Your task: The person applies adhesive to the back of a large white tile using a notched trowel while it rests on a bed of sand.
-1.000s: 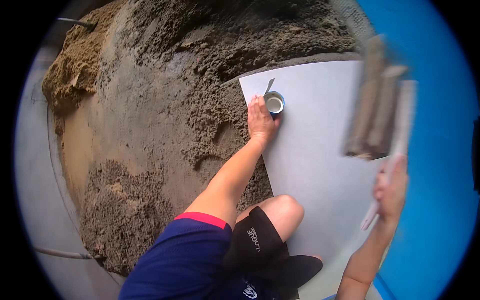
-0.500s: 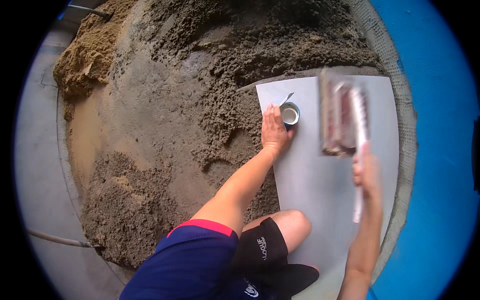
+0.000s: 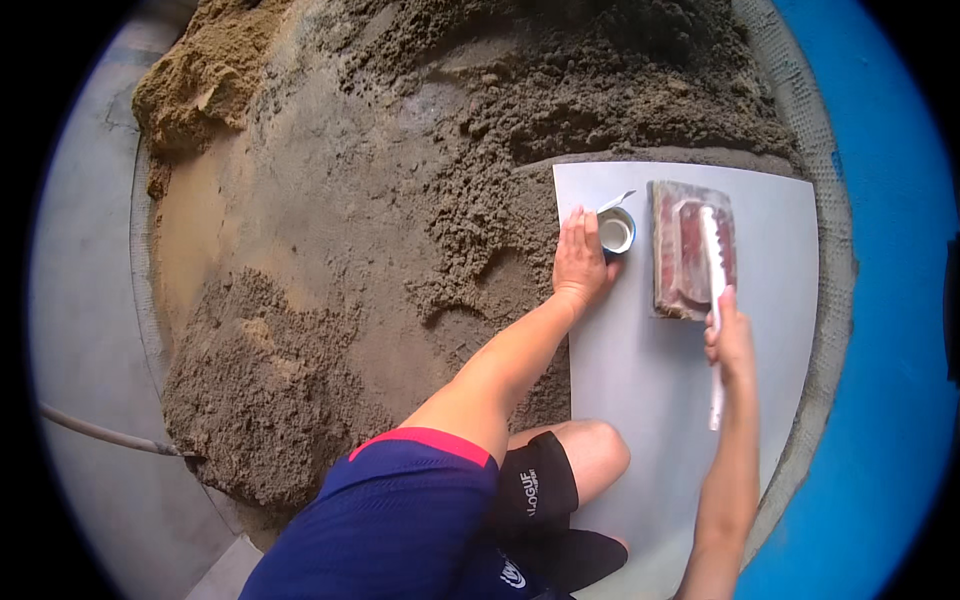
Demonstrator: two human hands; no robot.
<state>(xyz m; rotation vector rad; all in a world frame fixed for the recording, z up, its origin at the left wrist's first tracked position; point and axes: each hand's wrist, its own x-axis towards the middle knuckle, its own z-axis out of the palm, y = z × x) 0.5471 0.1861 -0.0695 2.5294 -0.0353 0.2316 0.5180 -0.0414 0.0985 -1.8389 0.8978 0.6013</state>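
My left hand [image 3: 582, 258] is closed about the left side of a small blue-rimmed cup [image 3: 617, 232], its thumb below the cup. The cup has a pale inside, and a white flap or strip stands up at its far edge. It rests on a large white sheet [image 3: 640, 390]. My right hand [image 3: 731, 340] grips a long white ridged handle that runs over a worn, reddish rectangular float [image 3: 688, 250]. The float is over the sheet, to the right of the cup. How the handle joins the float is hard to make out.
Wet grey-brown mortar or sand [image 3: 480, 220] lies in mounds left of the sheet and beyond it. Yellowish sand [image 3: 205, 85] is heaped at the far left. A woven border [image 3: 835, 230] edges the blue floor [image 3: 900, 330]. A thin rod [image 3: 110, 428] sticks into the mound at left.
The float and my right hand, blurred before, now show sharply, and the float has shifted a little toward the cup. My left hand stays at the cup. The whole view has moved slightly.
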